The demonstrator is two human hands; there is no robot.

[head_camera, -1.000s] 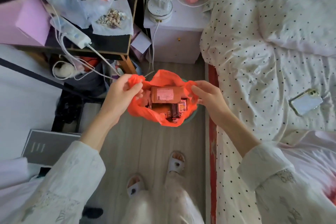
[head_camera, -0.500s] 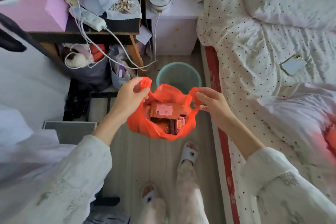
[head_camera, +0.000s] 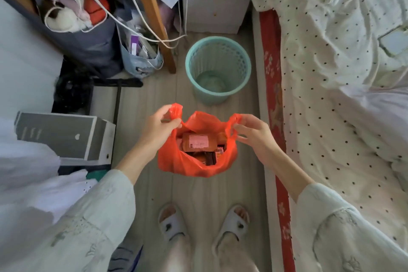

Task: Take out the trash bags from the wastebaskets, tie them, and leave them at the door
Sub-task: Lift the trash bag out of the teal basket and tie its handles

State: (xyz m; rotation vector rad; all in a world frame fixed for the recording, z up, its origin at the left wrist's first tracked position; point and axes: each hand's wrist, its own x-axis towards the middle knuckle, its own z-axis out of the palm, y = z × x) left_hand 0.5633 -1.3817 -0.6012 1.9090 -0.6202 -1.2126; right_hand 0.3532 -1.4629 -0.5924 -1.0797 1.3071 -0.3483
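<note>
Head cam: I've got the orange bag point(head_camera: 176, 162) lifted clear of the bin point(head_camera: 218, 66) now, left hand point(head_camera: 157, 127) and right hand point(head_camera: 254, 133) each pinching a handle, so tying's next.

Orange trash bag point(head_camera: 176, 161) held open over the floor, clear of the wastebasket.

Left hand point(head_camera: 160, 128) pinches the bag's left handle; right hand point(head_camera: 254, 132) grips the right handle. Bag hangs between them, mouth open, brown packets point(head_camera: 196, 142) inside. Teal wastebasket point(head_camera: 199, 59) stands upright on the wood floor point(head_camera: 198, 190) farther off, apart from the bag. Polka-dot bed point(head_camera: 331, 117) at right. Two slippered feet point(head_camera: 172, 225) near, below the bag.
</note>
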